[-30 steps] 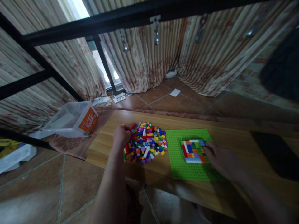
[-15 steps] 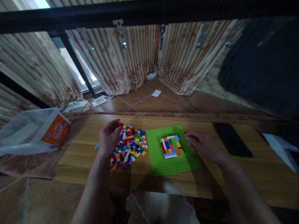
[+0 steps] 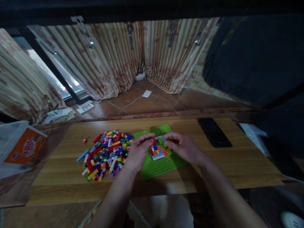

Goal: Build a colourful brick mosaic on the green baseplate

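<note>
Low brick build (image 3: 158, 153) sitting on green baseplate (image 3: 152, 170).
It is showing blue, orange and red, with a pale near edge. Over the baseplate, the left hand (image 3: 138, 152) is pinching a red brick (image 3: 154, 142); the right hand (image 3: 186, 148) is keeping its fingers narrow, contents indeterminable. Loose bricks (image 3: 110, 155) are lying left of the baseplate.

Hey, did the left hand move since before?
Yes, the left hand has moved rightward, from the brick pile to over the left part of the green baseplate.
</note>
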